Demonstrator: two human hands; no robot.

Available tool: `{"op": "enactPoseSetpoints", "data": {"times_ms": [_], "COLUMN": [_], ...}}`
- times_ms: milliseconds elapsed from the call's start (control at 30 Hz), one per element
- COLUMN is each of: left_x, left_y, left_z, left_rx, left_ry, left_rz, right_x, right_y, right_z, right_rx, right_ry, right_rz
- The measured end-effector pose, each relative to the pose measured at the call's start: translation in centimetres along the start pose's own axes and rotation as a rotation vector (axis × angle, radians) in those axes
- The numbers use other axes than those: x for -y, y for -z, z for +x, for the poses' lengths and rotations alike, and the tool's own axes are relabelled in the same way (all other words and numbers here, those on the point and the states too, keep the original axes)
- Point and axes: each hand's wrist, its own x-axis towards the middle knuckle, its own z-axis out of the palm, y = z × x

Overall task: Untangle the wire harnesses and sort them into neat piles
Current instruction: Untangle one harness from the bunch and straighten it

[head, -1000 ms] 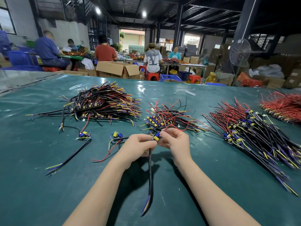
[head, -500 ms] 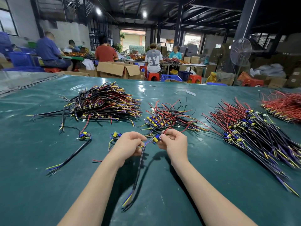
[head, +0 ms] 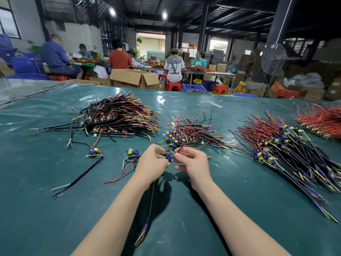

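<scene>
**Desk:** What has changed on your feed?

**Operator:** Nearest me, the black sheathed wire harness with blue and yellow cores [head: 141,234] hangs differently. A second ago its tail dropped almost straight below the hands; now it trails down to the left. The hands have also drawn slightly apart. The left hand [head: 153,163] pinches the harness at its small blue connector block [head: 168,157], lifted off the dark green table mat [head: 55,209]. The right hand [head: 193,163] pinches a thin red lead [head: 186,147] that arches up beside the block (I cannot tell whether it belongs to the same harness). I judge this one is nearly free and about ready for a pile.

**Desk:** And the count?

**Operator:** One harness in hand. Two loose harnesses lie on the mat to the left, one [head: 130,152] just beside the left hand and one [head: 95,152] further out. Beyond those I count four piles: the black-and-yellow heap [head: 118,115], the small red-and-black heap [head: 191,132] just past the fingers, the long fanned row [head: 286,150], and the all-red bundle [head: 321,119] at far right. Farthest off, five people [head: 119,59] sit at benches.
</scene>
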Motion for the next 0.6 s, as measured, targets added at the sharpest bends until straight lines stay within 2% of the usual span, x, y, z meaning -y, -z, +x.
{"op": "enactPoseSetpoints", "data": {"times_ms": [67, 167, 233, 467, 600], "left_x": [-0.11, -0.33, -0.21, 0.37, 0.3], "left_y": [-0.19, -0.35, -0.48, -0.1, 0.13], "left_z": [-0.02, -0.32, -0.4, -0.14, -0.09], "left_rx": [-0.003, 0.133, 0.165, 0.175, 0.243], "left_ry": [0.038, 0.074, 0.078, 0.094, 0.1], "left_rz": [-0.068, -0.279, -0.341, -0.374, -0.477], "right_x": [-0.16, -0.47, -0.55, -0.41, -0.05], "right_y": [-0.4, -0.53, -0.3, -0.26, 0.04], "right_z": [-0.18, -0.1, 0.07, 0.12, 0.07], "right_rx": [0.001, -0.099, -0.155, -0.046, -0.065], "right_ry": [0.034, 0.086, 0.088, 0.015, 0.014], "right_rz": [-0.045, -0.129, -0.163, -0.094, -0.031]}}
